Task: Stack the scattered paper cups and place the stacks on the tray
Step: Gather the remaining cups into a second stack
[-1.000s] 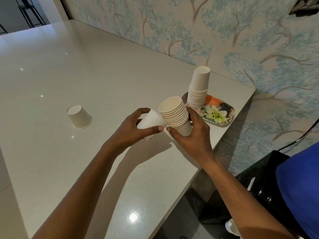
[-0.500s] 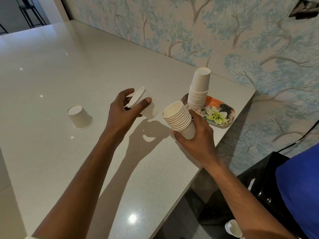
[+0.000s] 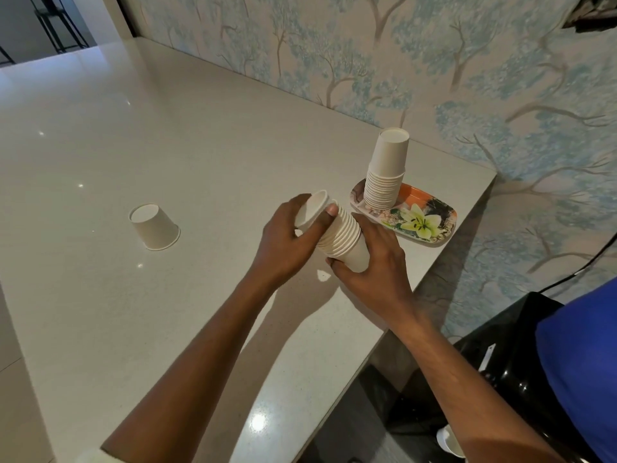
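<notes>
Two hands meet over a white counter [image 3: 167, 145], where the stacking step is under way: one more cup is going into a stack held in the air. A flowered tray [image 3: 437, 225] sits at the counter's far right corner, near the wall, with a tall stack [image 3: 387, 175] standing mouth-down on its left end. Just in front of the tray the held stack [image 3: 347, 240] tilts, mouths toward the upper left. The right hand [image 3: 377, 265] wraps fingers and thumb round the stack's base end. The left hand [image 3: 287, 238] curls over the mouth end, pinching the rim of the top cup [image 3: 312, 208], which looks almost fully nested. A lone cup [image 3: 155, 227] stands mouth-down on the counter well to the left, apart from both hands. The next move likely calls for seating the top cup, then freeing the left hand to reach across for the lone cup. After that the held stack must go on the tray beside the tall one, set down gently so neither topples.
</notes>
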The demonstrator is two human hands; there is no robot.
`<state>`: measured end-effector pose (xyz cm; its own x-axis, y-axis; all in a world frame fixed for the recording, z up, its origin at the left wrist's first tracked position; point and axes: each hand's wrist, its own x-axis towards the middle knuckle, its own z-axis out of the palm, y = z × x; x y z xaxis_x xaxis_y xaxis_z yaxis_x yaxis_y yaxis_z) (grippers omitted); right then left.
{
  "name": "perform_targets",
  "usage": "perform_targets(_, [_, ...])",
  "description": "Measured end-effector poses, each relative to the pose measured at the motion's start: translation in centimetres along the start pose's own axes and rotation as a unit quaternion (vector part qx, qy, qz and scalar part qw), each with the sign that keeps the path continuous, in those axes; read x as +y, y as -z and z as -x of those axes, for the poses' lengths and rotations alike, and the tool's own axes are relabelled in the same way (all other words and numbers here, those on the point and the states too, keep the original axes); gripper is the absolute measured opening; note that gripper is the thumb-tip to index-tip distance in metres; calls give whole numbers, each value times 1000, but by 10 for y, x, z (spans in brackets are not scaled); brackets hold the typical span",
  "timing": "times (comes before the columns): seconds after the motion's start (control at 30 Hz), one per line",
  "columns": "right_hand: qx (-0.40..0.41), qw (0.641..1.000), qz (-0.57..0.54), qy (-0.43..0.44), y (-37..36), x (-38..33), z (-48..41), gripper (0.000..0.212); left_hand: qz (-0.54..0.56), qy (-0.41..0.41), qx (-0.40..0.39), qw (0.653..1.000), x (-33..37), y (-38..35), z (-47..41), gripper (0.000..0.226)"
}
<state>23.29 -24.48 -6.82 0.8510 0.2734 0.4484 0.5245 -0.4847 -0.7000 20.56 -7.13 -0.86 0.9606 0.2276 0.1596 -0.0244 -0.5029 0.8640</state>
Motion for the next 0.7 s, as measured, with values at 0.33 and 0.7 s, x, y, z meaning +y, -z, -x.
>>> perform_targets(0.33, [-4,1000,-12,-4,0,4,0,73,31,29,-71,997,3,-2,6,59])
perform_targets(0.7, [11,999,-36,-11,9,5,1,72,-501,202,-13,841,-76,171,-61,79])
